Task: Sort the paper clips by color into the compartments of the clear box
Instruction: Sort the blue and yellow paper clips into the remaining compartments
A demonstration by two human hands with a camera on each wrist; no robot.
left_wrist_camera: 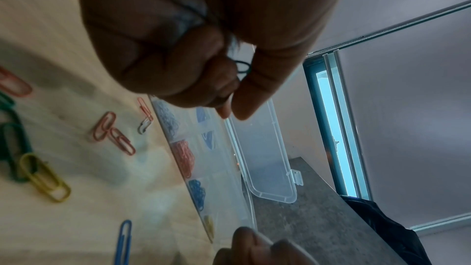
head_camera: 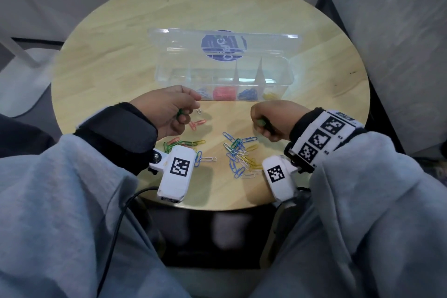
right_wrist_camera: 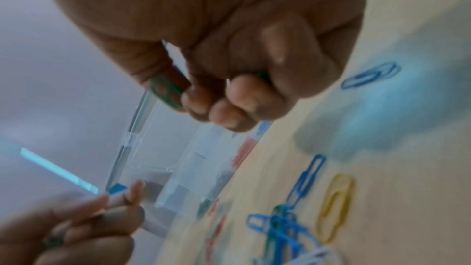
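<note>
Two hands work just in front of the clear box (head_camera: 169,72), which sits open on the round wooden surface (head_camera: 101,60) with its lid (head_camera: 266,43) standing up behind it. The left hand (head_camera: 167,111) is curled over, fingers and thumb pinching green paper clips (head_camera: 180,112); in the left wrist view a green loop (left_wrist_camera: 243,66) shows between thumb and fingers. The right hand (head_camera: 273,121) is closed in a loose fist round more green clips (head_camera: 261,122) (the right wrist view is blurred, so how many it holds I cannot tell).

Inside the box, along its near wall, the compartments hold white clips (head_camera: 202,92), red clips (head_camera: 223,93), blue clips (head_camera: 248,94) and yellow clips (head_camera: 269,95), in that order from left to right.

Loose clips lie on the surface near the person: a few red ones (head_camera: 198,123) beside the left hand, a green and yellow run (head_camera: 191,143) below it, and a mixed heap (head_camera: 242,155) of blue, white, yellow and green below the right hand.
</note>
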